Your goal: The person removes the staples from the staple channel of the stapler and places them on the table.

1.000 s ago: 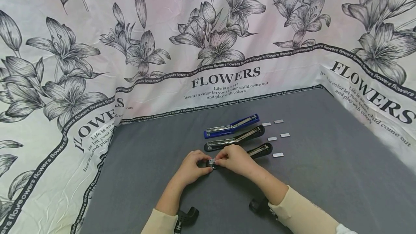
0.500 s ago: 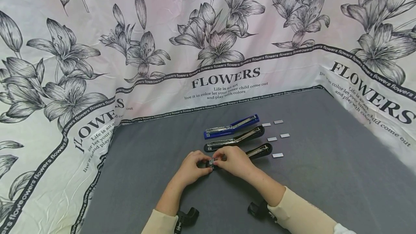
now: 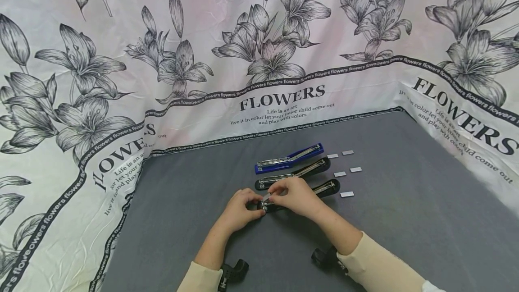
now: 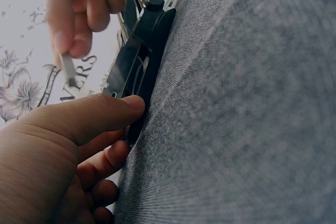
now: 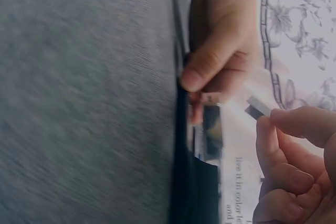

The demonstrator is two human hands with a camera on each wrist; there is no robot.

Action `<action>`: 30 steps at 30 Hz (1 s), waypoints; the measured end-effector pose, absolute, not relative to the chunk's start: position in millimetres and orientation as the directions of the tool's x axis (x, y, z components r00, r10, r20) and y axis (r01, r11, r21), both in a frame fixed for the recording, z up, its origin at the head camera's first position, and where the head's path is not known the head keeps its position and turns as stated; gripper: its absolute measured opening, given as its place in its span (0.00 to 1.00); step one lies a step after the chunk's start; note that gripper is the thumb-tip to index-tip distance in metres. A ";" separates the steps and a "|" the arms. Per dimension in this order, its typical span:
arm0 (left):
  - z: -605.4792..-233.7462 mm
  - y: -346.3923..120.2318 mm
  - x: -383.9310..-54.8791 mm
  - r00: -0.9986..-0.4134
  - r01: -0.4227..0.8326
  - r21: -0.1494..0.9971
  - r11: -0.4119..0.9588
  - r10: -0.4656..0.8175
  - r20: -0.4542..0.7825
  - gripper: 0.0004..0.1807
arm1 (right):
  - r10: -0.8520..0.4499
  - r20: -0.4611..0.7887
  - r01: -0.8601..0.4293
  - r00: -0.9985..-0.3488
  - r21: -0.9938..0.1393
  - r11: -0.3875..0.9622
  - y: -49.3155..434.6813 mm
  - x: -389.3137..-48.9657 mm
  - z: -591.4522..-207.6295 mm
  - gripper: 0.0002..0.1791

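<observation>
My left hand [image 3: 239, 209] grips the front end of the nearest black stapler [image 3: 327, 188], thumb on one side and fingers on the other. This stapler lies opened out on the grey cloth, its middle partly hidden behind my right hand [image 3: 299, 197] in the head view. Thumb and index finger of the right hand pinch a short strip of staples [image 5: 258, 107]. In both wrist views the strip is held apart from the stapler's metal channel [image 4: 123, 69], a little above it.
Behind the hands lie another black stapler [image 3: 279, 178] and a blue stapler [image 3: 289, 160], both opened out. Several pale staple strips [image 3: 347, 194] are spread to their right. A flower-printed curtain [image 3: 279, 125] borders the grey surface [image 3: 182, 184].
The right hand has lifted slightly off the stapler's front end, and the pinched staple strip now shows tilted above it. The left hand keeps its hold in place.
</observation>
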State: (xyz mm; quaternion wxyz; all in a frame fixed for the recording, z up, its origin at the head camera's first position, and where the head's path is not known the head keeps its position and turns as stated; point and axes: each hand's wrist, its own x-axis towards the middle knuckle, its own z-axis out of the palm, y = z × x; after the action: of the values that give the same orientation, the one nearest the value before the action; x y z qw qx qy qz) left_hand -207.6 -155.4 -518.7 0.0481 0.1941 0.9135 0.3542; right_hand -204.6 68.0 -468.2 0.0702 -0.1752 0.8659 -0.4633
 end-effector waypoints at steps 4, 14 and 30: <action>-518.6 -155.1 -208.0 -0.920 0.325 0.663 0.675 0.389 0.054 0.15 | -0.367 0.036 -0.232 -0.930 -0.831 0.505 75.0 -204.4 -459.4 0.09; -519.3 -155.2 -208.6 -0.914 0.340 0.664 0.666 0.401 0.065 0.15 | -0.343 0.055 -0.227 -0.938 -0.845 0.485 95.8 -203.7 -439.7 0.09; -518.2 -156.2 -207.7 -0.911 0.345 0.674 0.653 0.407 0.072 0.15 | -0.312 0.022 -0.180 -0.950 -0.854 0.488 138.2 -205.7 -407.8 0.10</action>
State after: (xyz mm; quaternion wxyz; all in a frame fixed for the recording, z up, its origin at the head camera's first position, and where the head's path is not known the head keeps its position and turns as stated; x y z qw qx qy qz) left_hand -207.7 -156.2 -518.2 0.0427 0.2069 0.9081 0.3615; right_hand -205.7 138.2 -407.8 0.0679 -0.1429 0.8598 -0.4854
